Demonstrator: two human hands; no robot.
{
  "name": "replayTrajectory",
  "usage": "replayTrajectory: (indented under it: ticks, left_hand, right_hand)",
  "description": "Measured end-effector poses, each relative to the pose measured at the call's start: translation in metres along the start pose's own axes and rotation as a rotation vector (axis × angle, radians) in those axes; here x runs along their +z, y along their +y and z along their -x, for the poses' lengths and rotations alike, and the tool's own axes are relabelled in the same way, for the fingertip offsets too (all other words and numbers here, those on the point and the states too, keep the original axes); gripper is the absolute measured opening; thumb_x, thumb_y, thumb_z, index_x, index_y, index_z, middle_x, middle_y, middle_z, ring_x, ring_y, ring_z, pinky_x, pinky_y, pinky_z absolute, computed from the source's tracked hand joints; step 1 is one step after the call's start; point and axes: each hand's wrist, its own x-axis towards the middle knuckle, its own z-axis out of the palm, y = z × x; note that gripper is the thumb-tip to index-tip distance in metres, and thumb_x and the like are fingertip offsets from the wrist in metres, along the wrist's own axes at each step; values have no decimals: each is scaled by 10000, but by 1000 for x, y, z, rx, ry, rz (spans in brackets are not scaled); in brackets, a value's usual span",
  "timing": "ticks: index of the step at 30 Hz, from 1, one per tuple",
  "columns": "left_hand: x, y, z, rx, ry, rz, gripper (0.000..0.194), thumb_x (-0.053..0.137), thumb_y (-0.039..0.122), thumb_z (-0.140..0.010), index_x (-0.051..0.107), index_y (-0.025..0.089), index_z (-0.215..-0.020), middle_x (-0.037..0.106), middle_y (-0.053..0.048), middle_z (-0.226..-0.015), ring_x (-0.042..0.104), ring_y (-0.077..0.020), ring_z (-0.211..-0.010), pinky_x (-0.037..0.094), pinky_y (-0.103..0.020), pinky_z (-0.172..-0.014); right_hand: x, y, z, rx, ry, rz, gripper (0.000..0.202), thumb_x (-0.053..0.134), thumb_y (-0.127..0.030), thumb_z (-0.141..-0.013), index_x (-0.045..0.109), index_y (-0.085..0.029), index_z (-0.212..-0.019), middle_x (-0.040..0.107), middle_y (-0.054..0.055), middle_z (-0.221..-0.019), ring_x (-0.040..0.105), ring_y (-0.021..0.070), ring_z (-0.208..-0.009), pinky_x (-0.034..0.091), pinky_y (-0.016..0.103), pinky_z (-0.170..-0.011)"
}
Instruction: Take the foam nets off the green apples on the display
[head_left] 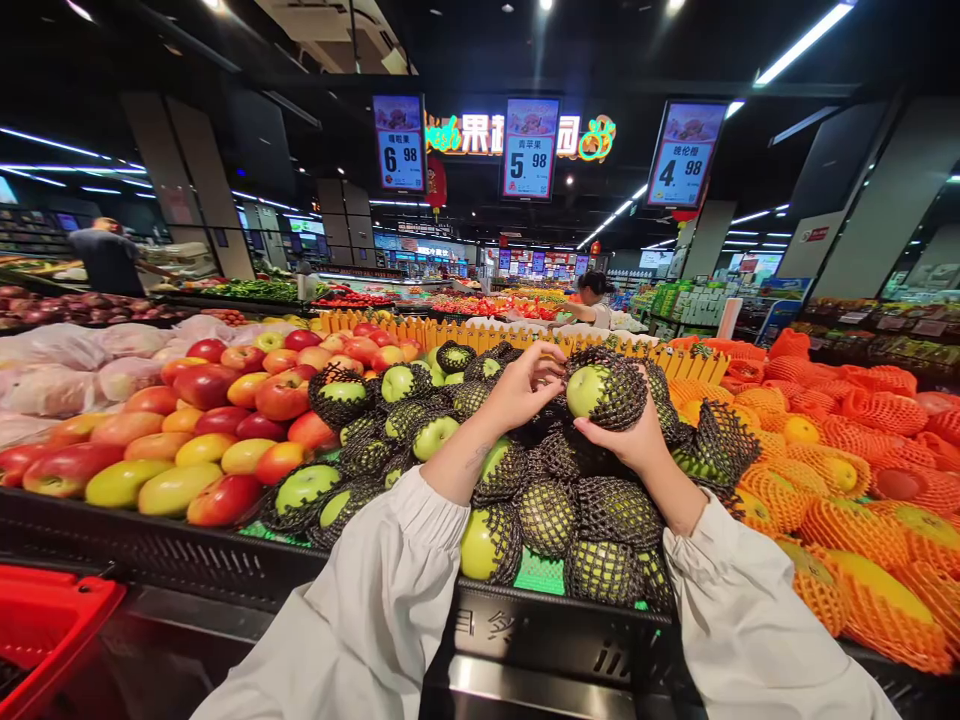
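Note:
My right hand [630, 430] is closed around a green apple [587, 392], holding it up above the pile. A black foam net [628, 385] covers the apple's right side, while its left side shows bare. Close to the apple's left is my left hand [529, 385], fingers bent and apart, their tips by the dark netting. I see nothing clearly held in it. Under both hands lie several more green apples [435, 437] in black nets, heaped in a black crate [555, 625] with a green liner [540, 572].
Red and yellow apples [281, 395] lie to the left, oranges in orange nets [840, 470] to the right. A red basket [56, 610] is at the lower left. Behind the fruit runs a yellow picket fence [450, 335]. Price screens [531, 150] hang above. Two people [112, 255] stand farther off.

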Motion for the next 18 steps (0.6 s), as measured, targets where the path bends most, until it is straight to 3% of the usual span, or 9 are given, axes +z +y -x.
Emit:
replayTrajectory:
  ticks: [3,6,9,12,14,18]
  left_hand:
    - [-2,-1,1,-54,-13,79,466,638,282,-851,456,229,-1277,669,-67,-1069,666,-179,-922,537,-331,-836]
    - [-4,-1,2,-119,-109,129,596,617,450,-878,408,245,-1397,627,-120,-1206,653,-248,-1050,559,-364,-812]
    - [-4,2,4,-158,-223,96,885,701,577,-802,297,249,-1517,509,-189,-1407,612,-327,-1195,558,-442,-898]
    - [-3,8,6,-143,-303,33,1143,822,570,-690,169,285,-1585,402,-210,-1533,536,-389,-1318,527,-508,-980]
    - [-3,11,6,-81,-353,20,1113,823,531,-696,201,291,-1588,377,-187,-1575,475,-395,-1383,488,-533,-1044]
    - [-5,13,5,-56,-411,78,765,644,528,-809,436,292,-1507,399,-99,-1598,408,-373,-1439,389,-568,-1145]
  right_hand:
    - [1,-3,0,11,11,37,758,847,-496,-563,418,-230,-1128,637,117,-1133,639,313,-1066,495,527,-1039]
    - [1,0,-1,43,4,116,850,870,-480,-541,351,-235,-1167,611,123,-1142,645,319,-1061,511,520,-1004]
    - [2,8,-1,38,-31,156,931,880,-468,-535,273,-251,-1206,571,121,-1176,654,314,-1066,538,498,-950]
    - [3,16,0,6,-117,100,1048,900,-428,-530,195,-263,-1288,565,137,-1219,650,312,-1127,538,479,-961]
    - [3,18,0,2,-176,86,1152,911,-403,-534,137,-257,-1374,579,155,-1241,653,314,-1146,527,486,-989]
    - [2,16,1,22,-192,165,1225,907,-406,-561,98,-234,-1464,627,162,-1212,682,330,-1102,533,514,-975]
